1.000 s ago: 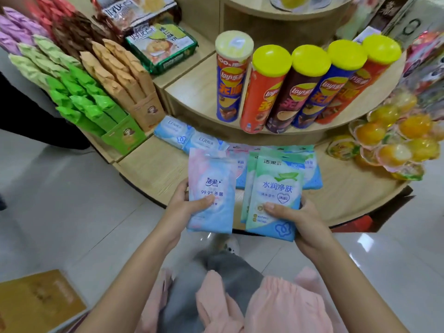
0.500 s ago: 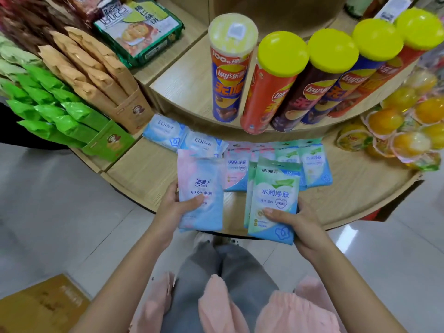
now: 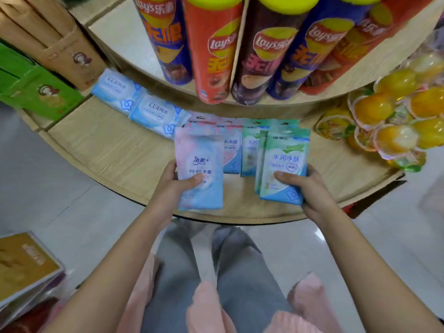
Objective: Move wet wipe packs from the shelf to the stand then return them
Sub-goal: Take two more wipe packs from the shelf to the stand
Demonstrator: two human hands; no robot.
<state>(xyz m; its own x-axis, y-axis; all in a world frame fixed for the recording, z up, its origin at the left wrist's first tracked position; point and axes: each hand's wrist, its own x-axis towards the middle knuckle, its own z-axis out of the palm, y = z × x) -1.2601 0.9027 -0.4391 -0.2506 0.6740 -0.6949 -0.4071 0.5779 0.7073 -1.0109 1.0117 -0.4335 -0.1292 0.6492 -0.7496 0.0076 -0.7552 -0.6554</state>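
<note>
Here, pink-blue pack [image 3: 199, 150], green-blue packs [image 3: 286, 151].

Shop: stocked crisp tubes [image 3: 216, 51], shelf [image 3: 108, 152].

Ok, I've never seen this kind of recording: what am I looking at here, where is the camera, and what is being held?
No machine here: a person works with bare hands, and the single camera sits on their head, looking down. The left hand grips a pink-and-blue wipe pack; the right hand grips green-and-blue wipe packs, apparently two stacked. Both hover over a curved wooden shelf, where more lie: pale blue packs at left, pink packs and green packs behind the hands. Crisp cans stand on the tier above; jelly cups sit at right.
</note>
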